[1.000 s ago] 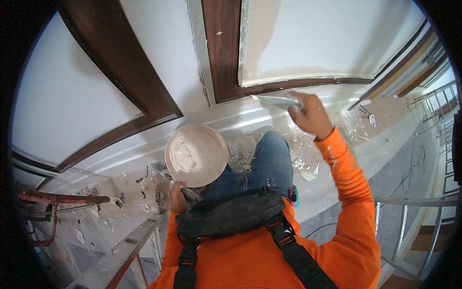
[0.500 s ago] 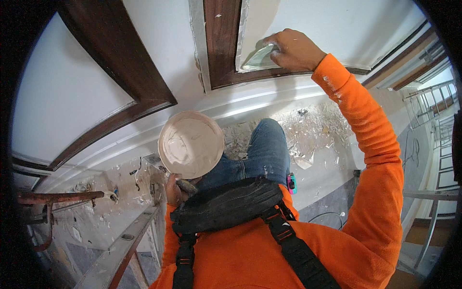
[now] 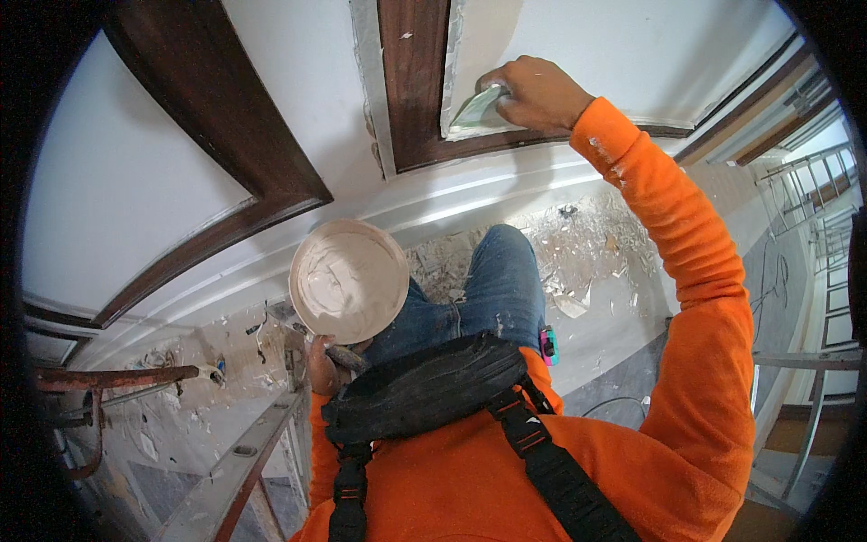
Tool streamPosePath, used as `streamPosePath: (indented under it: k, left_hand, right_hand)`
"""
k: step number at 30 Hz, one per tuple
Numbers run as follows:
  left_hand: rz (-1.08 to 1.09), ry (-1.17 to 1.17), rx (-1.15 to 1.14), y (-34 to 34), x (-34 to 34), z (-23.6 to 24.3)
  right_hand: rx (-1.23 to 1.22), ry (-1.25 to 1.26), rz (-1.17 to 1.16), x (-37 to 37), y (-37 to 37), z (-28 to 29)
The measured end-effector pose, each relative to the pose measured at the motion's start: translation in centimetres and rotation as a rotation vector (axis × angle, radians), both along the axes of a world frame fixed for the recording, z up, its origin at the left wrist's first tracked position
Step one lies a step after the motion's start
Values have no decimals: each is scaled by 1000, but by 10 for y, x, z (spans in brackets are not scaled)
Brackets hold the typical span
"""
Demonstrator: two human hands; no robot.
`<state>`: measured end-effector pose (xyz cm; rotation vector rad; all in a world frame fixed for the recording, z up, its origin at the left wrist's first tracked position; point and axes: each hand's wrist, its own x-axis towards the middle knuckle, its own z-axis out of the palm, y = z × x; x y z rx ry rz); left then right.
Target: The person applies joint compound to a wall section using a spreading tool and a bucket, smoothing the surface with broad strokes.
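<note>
My right hand (image 3: 535,94) is closed on a pale green translucent putty blade (image 3: 474,113), which lies against the lower-left corner of a white wall panel (image 3: 632,54) framed in dark wood (image 3: 411,99); a beige strip runs inside that corner. My left hand (image 3: 322,366) is closed at the near edge of a round bucket (image 3: 348,275) of pale, creamy paste, held over my lap. A grey, paste-smeared object (image 3: 343,357) sits in the same grip; I cannot tell exactly what it is. My jeans-clad knee (image 3: 498,271) shows beside the bucket.
An aluminium ladder (image 3: 239,452) and a rusty metal bar (image 3: 122,376) are at lower left. Scraps and dust (image 3: 587,289) litter the floor covering along the white skirting. Metal scaffold frames (image 3: 813,199) stand at right, with cables on the floor. A second wood-framed panel (image 3: 135,172) is at left.
My right hand has risen from below the frame onto the panel's lower-left corner with the blade, shifting slightly left in the last half second. The bucket has moved a little left.
</note>
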<state>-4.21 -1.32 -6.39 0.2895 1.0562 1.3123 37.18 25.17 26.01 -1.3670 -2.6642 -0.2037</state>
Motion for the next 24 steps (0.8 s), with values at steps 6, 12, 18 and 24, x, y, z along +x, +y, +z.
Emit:
streamPosePath:
  k: [6,12,18,24]
  left_hand:
    - [22,-69,44,-5,-10,-27]
    - [-68,229,160,4,23,36]
    - [-58,77,112,7,30,74]
    - [-57,124,63,14,28,74]
  right_hand:
    - [37,-11,65,-2,4,-7]
    - [52,-31,34,6,-8,-12]
    - [-180,40,-1,33,-63,-37]
    - [-704,1100,-518,97,-100,-78]
